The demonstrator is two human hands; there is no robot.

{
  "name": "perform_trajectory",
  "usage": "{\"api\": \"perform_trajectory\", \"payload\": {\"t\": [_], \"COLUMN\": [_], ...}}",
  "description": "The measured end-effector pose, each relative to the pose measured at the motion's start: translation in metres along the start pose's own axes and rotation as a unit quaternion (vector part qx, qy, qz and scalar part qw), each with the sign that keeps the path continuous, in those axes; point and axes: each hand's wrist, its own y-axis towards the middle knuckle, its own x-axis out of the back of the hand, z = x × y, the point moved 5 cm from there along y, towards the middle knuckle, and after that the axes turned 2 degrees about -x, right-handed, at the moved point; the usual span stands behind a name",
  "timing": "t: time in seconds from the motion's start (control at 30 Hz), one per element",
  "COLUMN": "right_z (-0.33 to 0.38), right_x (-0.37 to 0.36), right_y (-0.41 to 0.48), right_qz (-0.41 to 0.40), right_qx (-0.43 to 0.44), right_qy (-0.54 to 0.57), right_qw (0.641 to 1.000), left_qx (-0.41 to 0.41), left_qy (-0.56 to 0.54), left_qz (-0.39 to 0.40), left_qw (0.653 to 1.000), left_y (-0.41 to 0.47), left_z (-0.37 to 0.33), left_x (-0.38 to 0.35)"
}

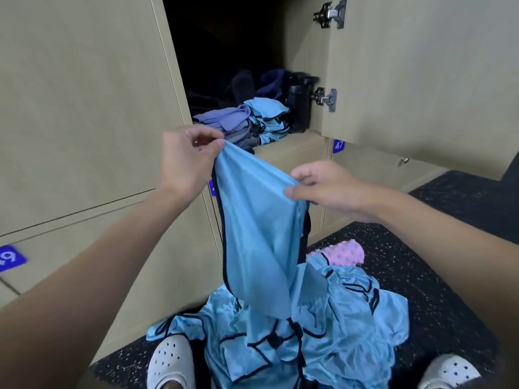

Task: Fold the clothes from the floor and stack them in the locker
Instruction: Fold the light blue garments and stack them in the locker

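Garment (258,234) of light, slippery-looking blue cloth hangs limp beneath left grip (188,155) and right grip (323,189), each pinching its top edge; corners look the surest hold.

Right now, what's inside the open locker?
Folded light-blue fabric garments sit beside folded purple-grey clothes, a black container at the right, dark items behind them. The back of the beige locker is too dark to see.

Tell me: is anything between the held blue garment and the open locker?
Nothing visible. The left hand and right hand pinch the blue garment in front of the opening; the locker door stands wide open, and folded stacks sit inside.
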Motion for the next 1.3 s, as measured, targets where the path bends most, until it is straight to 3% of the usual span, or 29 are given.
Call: {"api": "perform_trajectory", "payload": {"t": [0.2,0.37,0.47,0.7,0.9,1.03,1.1,1.2,1.3], "right_z": [0.002,0.01,0.014,0.002,-0.025,-0.034,-0.031,-0.024,-0.022], "right_x": [0.01,0.012,0.011,0.016,-0.013,-0.03,-0.029,-0.017,0.004], "right_y": [0.015,0.024,0.025,0.029,0.03,0.027,0.028,0.033,0.035], "right_qz": [-0.12,-0.155,-0.151,-0.178,-0.017,0.018,-0.002,-0.073,-0.158], "right_qx": [0.007,0.02,0.036,0.024,-0.023,-0.039,-0.034,-0.024,-0.026], "right_qy": [0.038,0.06,0.05,0.069,0.042,0.051,0.06,0.099,0.127], "right_qw": [0.992,0.986,0.987,0.981,0.999,0.998,0.998,0.992,0.979], "left_qx": [0.037,-0.004,0.004,0.001,-0.02,-0.01,0.015,0.066,0.151], "left_qy": [0.037,0.066,-0.001,-0.071,-0.099,-0.147,-0.161,-0.075,-0.03], "left_qz": [0.028,0.171,0.263,0.174,0.141,0.103,0.101,0.209,0.349], "left_qw": [0.998,0.983,0.965,0.982,0.985,0.984,0.982,0.973,0.924], "left_y": [-0.001,-0.017,-0.031,-0.018,0.004,0.013,0.015,0.002,-0.032], "left_z": [0.029,0.022,0.016,0.006,-0.009,-0.014,-0.008,0.009,0.031], "left_x": [-0.008,-0.045,-0.066,-0.071,-0.063,-0.063,-0.067,-0.083,-0.102]}}
